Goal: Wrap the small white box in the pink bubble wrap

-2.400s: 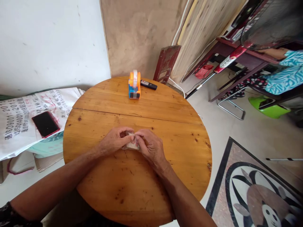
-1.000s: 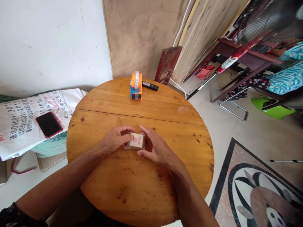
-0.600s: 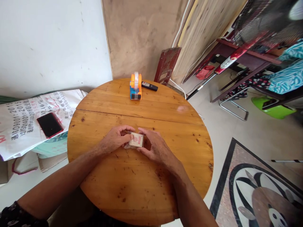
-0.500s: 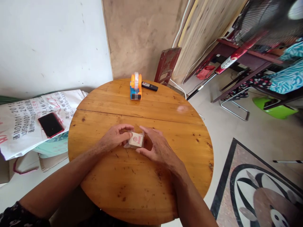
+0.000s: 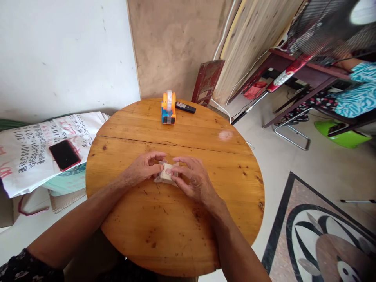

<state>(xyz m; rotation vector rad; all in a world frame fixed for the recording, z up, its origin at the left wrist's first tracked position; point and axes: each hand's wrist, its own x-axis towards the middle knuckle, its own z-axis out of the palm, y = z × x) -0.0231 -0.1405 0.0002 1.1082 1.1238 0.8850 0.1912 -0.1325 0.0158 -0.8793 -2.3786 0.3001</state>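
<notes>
A small pale square packet (image 5: 166,172) in clear wrapping lies on the round wooden table (image 5: 226,172), near its middle. My left hand (image 5: 143,168) pinches the packet's left side with thumb and fingers. My right hand (image 5: 192,180) closes its fingertips on the packet's right side and partly covers it. An orange and blue tape dispenser (image 5: 168,107) stands at the table's far edge, with a black remote (image 5: 185,107) lying beside it on the right.
A black phone (image 5: 64,154) lies on a printed white sack (image 5: 32,149) left of the table. A red chair (image 5: 207,80) stands behind it. At the right are a dark desk, a fan (image 5: 326,29), a green stool (image 5: 342,137) and a person's patterned sleeve (image 5: 357,86).
My right hand, which was spread beside the packet, has closed its fingers onto the packet's right side and now hides part of it. My left hand keeps its hold.
</notes>
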